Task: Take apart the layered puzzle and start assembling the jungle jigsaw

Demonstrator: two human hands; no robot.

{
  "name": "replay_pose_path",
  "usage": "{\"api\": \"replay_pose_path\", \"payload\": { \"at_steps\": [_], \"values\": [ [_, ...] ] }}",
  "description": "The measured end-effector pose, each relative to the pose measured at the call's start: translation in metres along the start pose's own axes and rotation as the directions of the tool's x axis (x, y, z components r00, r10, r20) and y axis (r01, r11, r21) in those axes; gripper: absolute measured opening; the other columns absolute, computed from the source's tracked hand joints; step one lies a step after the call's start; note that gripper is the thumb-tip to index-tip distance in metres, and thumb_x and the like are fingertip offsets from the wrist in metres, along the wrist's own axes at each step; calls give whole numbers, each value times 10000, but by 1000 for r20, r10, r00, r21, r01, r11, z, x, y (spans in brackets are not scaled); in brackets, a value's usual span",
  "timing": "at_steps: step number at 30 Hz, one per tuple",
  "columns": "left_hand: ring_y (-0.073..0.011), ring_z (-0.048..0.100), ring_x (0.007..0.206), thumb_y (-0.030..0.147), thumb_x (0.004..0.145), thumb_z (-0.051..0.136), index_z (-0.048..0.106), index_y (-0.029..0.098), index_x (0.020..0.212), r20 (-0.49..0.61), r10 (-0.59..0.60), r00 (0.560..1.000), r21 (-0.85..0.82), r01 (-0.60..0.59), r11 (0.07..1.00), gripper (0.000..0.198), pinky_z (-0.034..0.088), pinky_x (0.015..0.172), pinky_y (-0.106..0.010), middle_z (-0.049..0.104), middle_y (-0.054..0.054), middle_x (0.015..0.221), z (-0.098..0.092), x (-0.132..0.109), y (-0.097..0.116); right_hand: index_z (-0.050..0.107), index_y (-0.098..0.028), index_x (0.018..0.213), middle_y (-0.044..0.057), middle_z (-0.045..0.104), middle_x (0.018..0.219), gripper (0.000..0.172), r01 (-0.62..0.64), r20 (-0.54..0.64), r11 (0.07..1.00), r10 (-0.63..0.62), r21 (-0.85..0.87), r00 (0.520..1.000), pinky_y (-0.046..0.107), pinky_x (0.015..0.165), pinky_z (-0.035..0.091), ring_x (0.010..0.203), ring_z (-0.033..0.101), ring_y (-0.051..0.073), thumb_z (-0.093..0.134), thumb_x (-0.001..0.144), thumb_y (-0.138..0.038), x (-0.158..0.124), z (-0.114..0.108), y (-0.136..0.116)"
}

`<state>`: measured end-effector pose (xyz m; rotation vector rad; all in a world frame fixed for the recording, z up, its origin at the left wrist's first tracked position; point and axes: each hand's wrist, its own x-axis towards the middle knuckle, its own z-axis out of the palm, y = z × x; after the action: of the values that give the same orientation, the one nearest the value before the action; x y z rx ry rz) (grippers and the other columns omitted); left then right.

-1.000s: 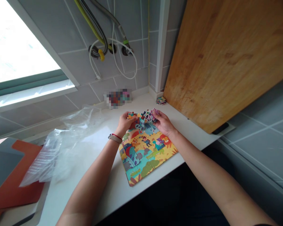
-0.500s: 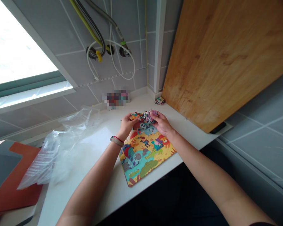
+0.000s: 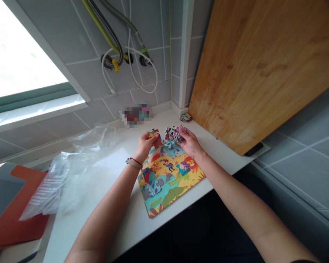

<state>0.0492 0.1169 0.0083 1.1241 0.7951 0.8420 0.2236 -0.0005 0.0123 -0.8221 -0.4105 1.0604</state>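
Since a moment ago, the left hand [image 3: 143, 145] has drawn away leftward from the right hand [image 3: 190, 142], and a gap now parts the pieces that each one holds.

Farthest to the left of the hands lies an orange and grey folder-like thing [image 3: 31, 179], partly overlapped by a crumpled clear plastic bag [image 3: 56, 180] that stretches over the white surface [image 3: 133, 223] toward the left wrist. That wrist wears a pale band [image 3: 134, 163]. Left thumb and fingers pinch a small orange and dark-red puzzle section [image 3: 154, 132]; whether it is one piece or several, I can't tell from here.

Beyond the hands, against the wall, sits a blurred packet [image 3: 135, 115]. Just below and between the hands, on their near side, lies the jungle puzzle [image 3: 170, 186]. Its near edge slants up from left to right, and its picture's top points away, toward the hands; they cover part of the far side, so its long axis stays uncertain. Neither hand looks clearly nearer to it.

The right hand grips a fanned cluster of pieces [image 3: 173, 134], its long axis running roughly sideways, jutting toward the left hand. Past it, a small pile of pieces [image 3: 185, 117] rests beside a leaning wooden board [image 3: 257, 65].
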Motion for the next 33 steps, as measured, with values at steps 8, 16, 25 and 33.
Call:
{"api": "replay_pose_path", "payload": {
  "at_steps": [8,16,25,33],
  "values": [
    [-173,735,686,398,671,929,732,133,872,225,-181,958,40,176,984,387,605,620,-265,761,-67,799,15,-12,-5,673,-259,870,-21,721,893,426,65,-22,998,-64,16,998,286,723,570,851,645,164,964,611,-433,2,-1,-1],
    [-170,741,676,333,610,965,724,128,929,329,-159,931,19,161,987,449,612,635,-259,764,-50,792,22,-21,-3,685,-255,859,-28,712,860,423,56,-20,998,-55,28,998,272,718,565,801,621,145,973,601,-426,1,1,1],
    [-191,757,677,252,678,915,707,143,946,109,-135,985,10,135,991,356,635,661,-304,775,-54,797,15,-12,-3,678,-266,874,-32,721,860,445,86,-16,996,-86,17,996,301,756,579,845,650,158,975,595,-446,4,-3,-3],
    [-182,760,789,364,733,866,722,152,1047,255,-62,965,15,60,998,405,602,745,-275,787,-71,894,15,-13,4,743,-245,916,-17,751,889,429,-6,79,998,11,-60,997,245,761,583,804,648,133,980,607,-426,-3,5,5]
  ]
}}
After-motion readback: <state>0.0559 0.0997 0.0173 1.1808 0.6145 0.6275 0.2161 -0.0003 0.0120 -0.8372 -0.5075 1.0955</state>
